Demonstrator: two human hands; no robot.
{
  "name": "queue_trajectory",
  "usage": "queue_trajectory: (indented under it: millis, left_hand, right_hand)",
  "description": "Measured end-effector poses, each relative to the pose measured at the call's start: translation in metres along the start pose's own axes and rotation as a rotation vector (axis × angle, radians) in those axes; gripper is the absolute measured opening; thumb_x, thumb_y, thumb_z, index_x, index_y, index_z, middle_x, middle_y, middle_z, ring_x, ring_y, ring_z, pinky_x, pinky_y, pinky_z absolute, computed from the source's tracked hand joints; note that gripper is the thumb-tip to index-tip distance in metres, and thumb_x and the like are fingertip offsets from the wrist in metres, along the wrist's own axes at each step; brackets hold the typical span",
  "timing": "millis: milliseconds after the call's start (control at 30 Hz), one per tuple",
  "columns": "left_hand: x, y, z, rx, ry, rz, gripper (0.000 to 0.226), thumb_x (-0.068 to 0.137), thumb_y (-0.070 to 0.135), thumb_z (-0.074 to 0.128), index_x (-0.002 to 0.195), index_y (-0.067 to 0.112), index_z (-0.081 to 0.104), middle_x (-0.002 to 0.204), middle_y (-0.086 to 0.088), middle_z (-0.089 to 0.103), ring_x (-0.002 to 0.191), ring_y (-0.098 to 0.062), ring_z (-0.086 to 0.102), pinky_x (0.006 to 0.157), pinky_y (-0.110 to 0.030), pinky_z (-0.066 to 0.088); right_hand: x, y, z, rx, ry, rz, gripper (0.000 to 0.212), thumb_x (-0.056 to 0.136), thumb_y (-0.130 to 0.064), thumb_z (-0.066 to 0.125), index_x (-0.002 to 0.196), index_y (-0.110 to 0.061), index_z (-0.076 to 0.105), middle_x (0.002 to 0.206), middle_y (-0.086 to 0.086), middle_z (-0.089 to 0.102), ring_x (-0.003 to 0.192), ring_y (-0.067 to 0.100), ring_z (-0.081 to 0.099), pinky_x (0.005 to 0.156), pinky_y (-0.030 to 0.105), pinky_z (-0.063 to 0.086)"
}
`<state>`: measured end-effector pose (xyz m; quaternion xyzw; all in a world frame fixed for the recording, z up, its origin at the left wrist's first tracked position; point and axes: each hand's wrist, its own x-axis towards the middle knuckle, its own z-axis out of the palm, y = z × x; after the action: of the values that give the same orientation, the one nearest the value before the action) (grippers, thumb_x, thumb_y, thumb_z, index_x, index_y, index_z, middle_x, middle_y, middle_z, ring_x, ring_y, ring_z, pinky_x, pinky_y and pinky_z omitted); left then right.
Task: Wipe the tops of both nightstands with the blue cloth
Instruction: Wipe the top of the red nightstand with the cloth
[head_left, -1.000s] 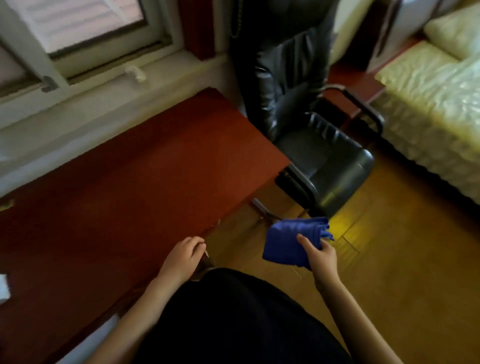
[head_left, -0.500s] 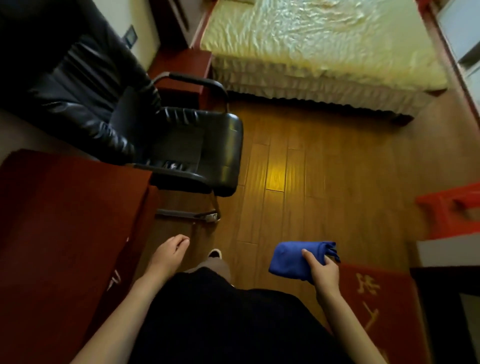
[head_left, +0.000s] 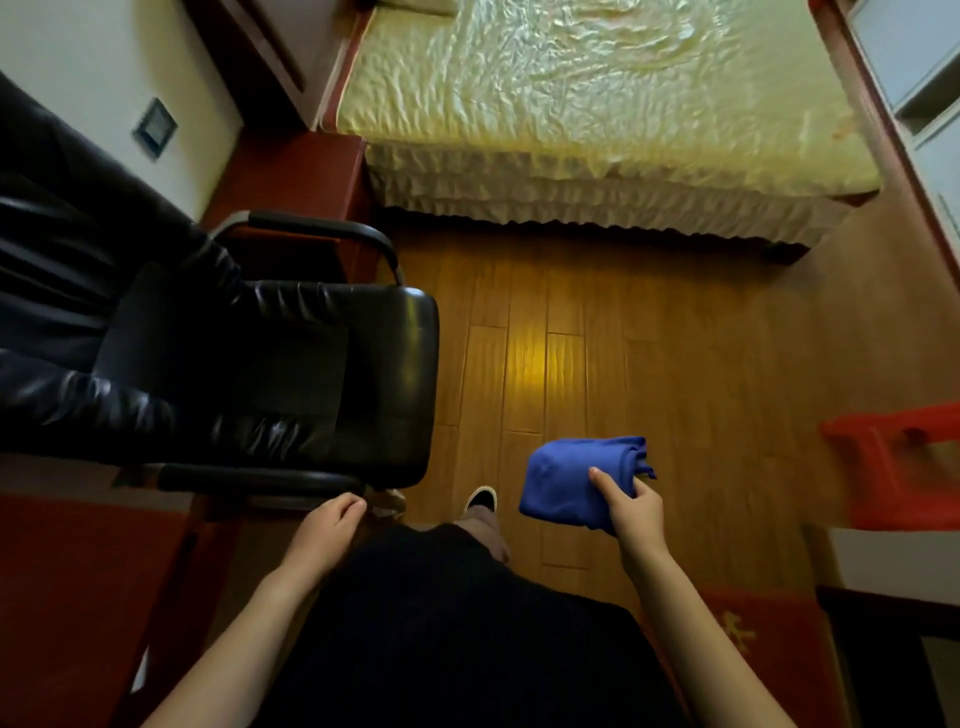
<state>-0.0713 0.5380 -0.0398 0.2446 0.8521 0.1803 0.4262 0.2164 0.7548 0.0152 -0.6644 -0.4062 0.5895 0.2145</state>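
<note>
You've turned from the red worktop twd the bed; folded blue cloth (head_left: 576, 480) sits pinched in your right hand (head_left: 631, 512), left hand (head_left: 327, 527) loosely curled, empty. Dark-red wooden nightstand (head_left: 298, 166) w/ unwiped top now ahead, behind the black leather chair (head_left: 291, 374).

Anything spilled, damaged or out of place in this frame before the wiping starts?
Nothing stands out. The blue cloth is folded and held in the right hand; the left hand is empty near the black chair. The wooden floor shows no spill, and the visible nightstand beside the bed looks intact.
</note>
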Motion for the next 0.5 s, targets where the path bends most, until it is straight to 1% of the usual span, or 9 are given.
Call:
queue_trajectory:
  millis: [100,167,233,300,367,433,500]
  left_hand:
    - [0.045,0.075,-0.010,0.000,-0.025,0.064,0.022,0.098,0.034,0.042,0.091,0.029,0.062,0.091,0.006,0.064,0.090,-0.013,0.059,0.075,-0.031,0.044]
    - [0.072,0.125,-0.018,-0.005,-0.011,0.120,0.020,0.098,0.036,0.042,0.086,0.036,0.059,0.090,0.008,0.063,0.086,-0.006,0.058,0.073,-0.028,0.045]
    - [0.098,0.173,-0.024,-0.021,-0.010,0.174,0.019,0.097,0.036,0.043,0.089,0.035,0.060,0.091,0.009,0.063,0.086,-0.004,0.058,0.072,-0.025,0.044]
    - [0.126,0.216,-0.026,-0.037,-0.004,0.220,0.020,0.097,0.035,0.044,0.096,0.029,0.063,0.092,0.008,0.064,0.087,-0.005,0.059,0.072,-0.023,0.045]
    - [0.154,0.255,-0.025,-0.043,0.010,0.257,0.021,0.097,0.034,0.044,0.101,0.025,0.063,0.092,0.006,0.064,0.087,-0.006,0.059,0.072,-0.022,0.046]
    - [0.185,0.287,-0.020,-0.043,0.019,0.259,0.019,0.097,0.034,0.044,0.102,0.027,0.061,0.094,0.007,0.063,0.087,-0.004,0.058,0.071,-0.019,0.043]
    - [0.214,0.312,-0.014,-0.050,0.029,0.239,0.017,0.098,0.034,0.043,0.100,0.030,0.059,0.095,0.007,0.064,0.087,-0.003,0.057,0.070,-0.017,0.043]
  right_hand:
    - [0.041,-0.044,-0.014,-0.007,0.050,0.001,0.024,0.085,-0.016,0.071,0.105,-0.005,0.063,0.103,0.014,0.069,0.091,0.023,0.066,0.079,0.036,0.055]
    - [0.068,-0.069,-0.030,-0.015,0.104,0.012,0.029,0.084,-0.016,0.071,0.108,-0.002,0.063,0.104,0.015,0.069,0.095,0.028,0.066,0.081,0.040,0.055]
    - [0.097,-0.091,-0.048,-0.009,0.150,0.033,0.034,0.084,-0.018,0.072,0.111,-0.001,0.062,0.105,0.016,0.068,0.097,0.031,0.066,0.079,0.040,0.055]
    - [0.129,-0.113,-0.067,-0.009,0.184,0.048,0.037,0.084,-0.019,0.071,0.115,-0.001,0.061,0.104,0.015,0.067,0.096,0.031,0.065,0.074,0.037,0.054]
    - [0.165,-0.134,-0.082,-0.005,0.220,0.044,0.041,0.084,-0.020,0.071,0.118,0.000,0.060,0.105,0.016,0.066,0.094,0.031,0.064,0.072,0.036,0.054]
    - [0.209,-0.157,-0.093,-0.010,0.227,0.052,0.043,0.084,-0.021,0.071,0.120,0.001,0.059,0.108,0.017,0.064,0.097,0.032,0.063,0.075,0.038,0.053]
    - [0.255,-0.183,-0.096,-0.038,0.212,0.055,0.045,0.084,-0.023,0.071,0.120,0.002,0.059,0.109,0.018,0.065,0.101,0.034,0.063,0.083,0.044,0.054]
